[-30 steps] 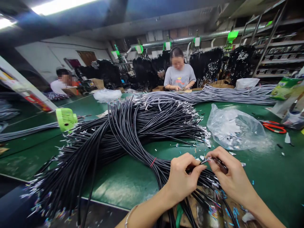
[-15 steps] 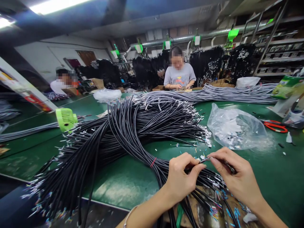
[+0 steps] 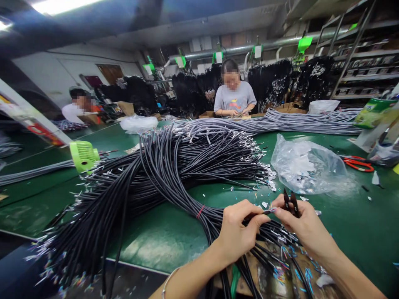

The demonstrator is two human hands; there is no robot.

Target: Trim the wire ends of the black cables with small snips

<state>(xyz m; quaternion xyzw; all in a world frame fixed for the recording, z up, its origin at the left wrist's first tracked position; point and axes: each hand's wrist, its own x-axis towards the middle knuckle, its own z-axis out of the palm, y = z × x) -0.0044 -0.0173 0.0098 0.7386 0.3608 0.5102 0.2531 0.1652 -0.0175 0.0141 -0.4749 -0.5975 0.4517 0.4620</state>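
As I work from afar through the head camera, the left hand (image 3: 238, 226) has its thumb and fingers clamped on a slim, round black cable (image 3: 265, 212) above the near right of the green table (image 3: 149, 236), probably to steady its end. The right hand (image 3: 307, 224) pinches the thin multicoloured wires (image 3: 273, 210) there, thumb and fingertip together; dark, pointed-blade snips (image 3: 293, 203) jut from it, blades slightly apart, tucked there, I judge, so the fingertips are free (how the other fingers grip them, I cannot tell). A thin red tie (image 3: 200, 211) rings a bundle of black cables (image 3: 183, 194) to the left, presumably against spreading. Beyond the right hand, a crumpled clear plastic bag (image 3: 331, 162) holds whitish scraps (image 3: 307, 164); far right, a translucent tub (image 3: 385, 158) holds items too blurred to name.
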